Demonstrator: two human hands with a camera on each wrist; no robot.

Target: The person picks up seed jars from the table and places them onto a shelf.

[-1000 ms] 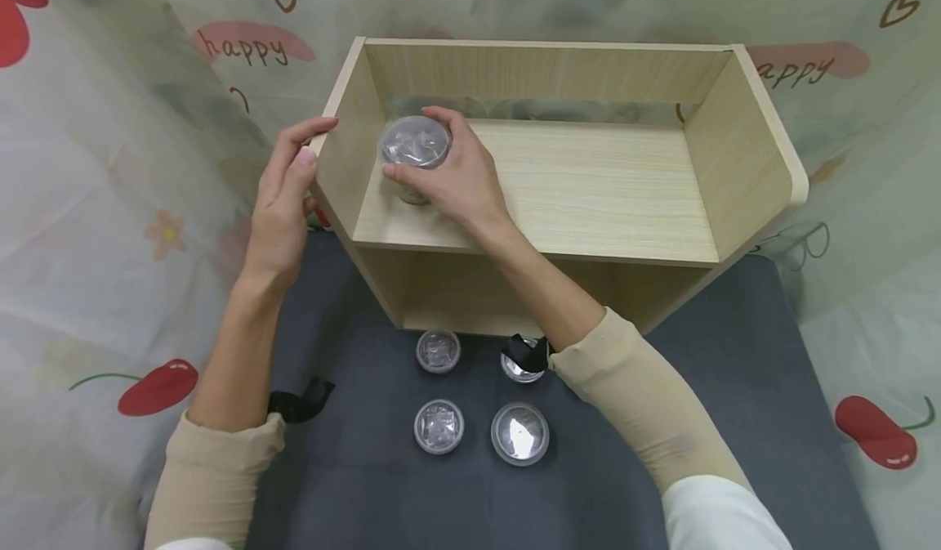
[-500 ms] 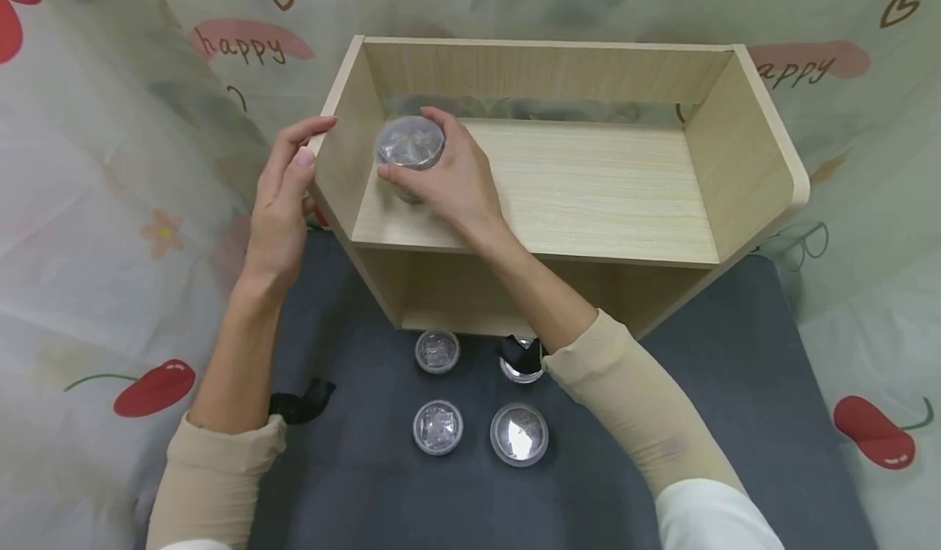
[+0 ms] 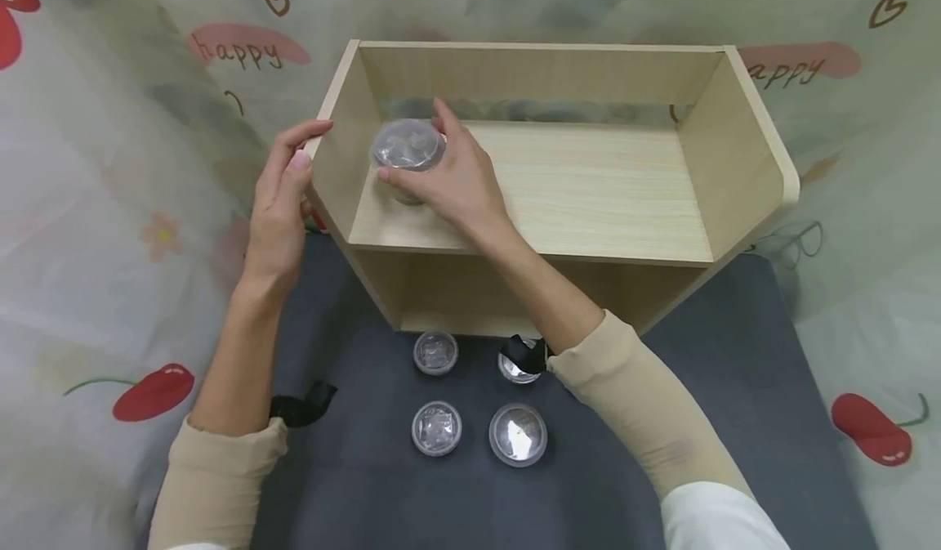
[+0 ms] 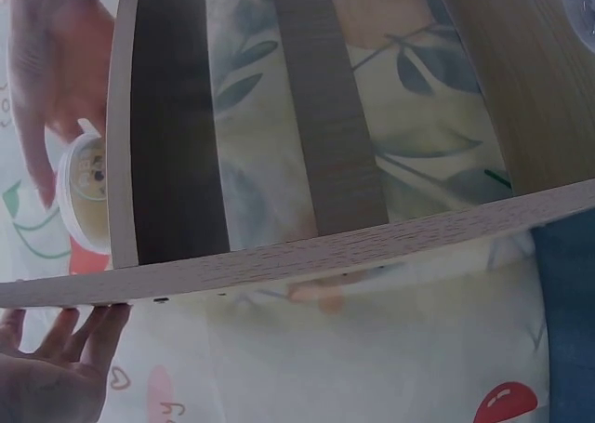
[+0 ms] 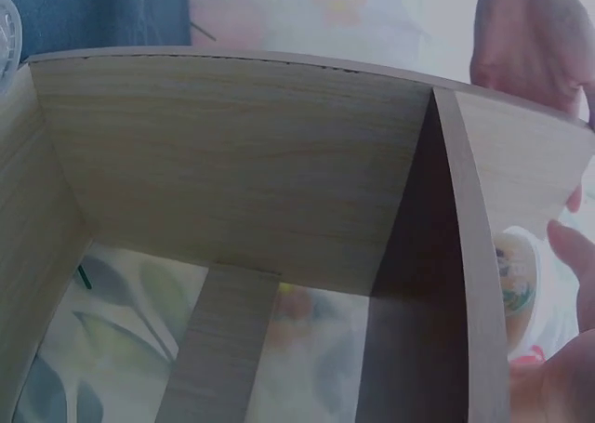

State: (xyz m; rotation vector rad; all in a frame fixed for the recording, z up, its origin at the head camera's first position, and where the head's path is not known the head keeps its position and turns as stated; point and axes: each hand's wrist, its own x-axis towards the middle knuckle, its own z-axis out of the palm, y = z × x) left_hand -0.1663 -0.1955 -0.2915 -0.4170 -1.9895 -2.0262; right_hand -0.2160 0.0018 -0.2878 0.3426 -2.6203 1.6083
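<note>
A clear round lidded plastic tub (image 3: pixel 407 145) stands on the upper board at the left end of a light wooden shelf unit (image 3: pixel 581 190). My right hand (image 3: pixel 466 178) is around its right side. The thumb lies along the lid's front edge and the forefinger points up behind it. A gap shows between the tub (image 5: pixel 517 288) and part of the right hand (image 5: pixel 567 367) in the right wrist view. My left hand (image 3: pixel 283 198) holds the front edge of the unit's left side panel; in the left wrist view its fingertips (image 4: pixel 112 323) meet the panel's outer face.
Several round clear-lidded containers, one of them a larger tub (image 3: pixel 518 435), stand on the dark grey tablecloth (image 3: pixel 353 485) before the unit. My right sleeve (image 3: pixel 647 403) partly covers one. A printed curtain (image 3: pixel 588 2) hangs behind and at both sides.
My right forefinger has lifted from the tub's lid and straightened. The tub has shifted slightly left toward the side panel. My left hand keeps its hold on the panel.
</note>
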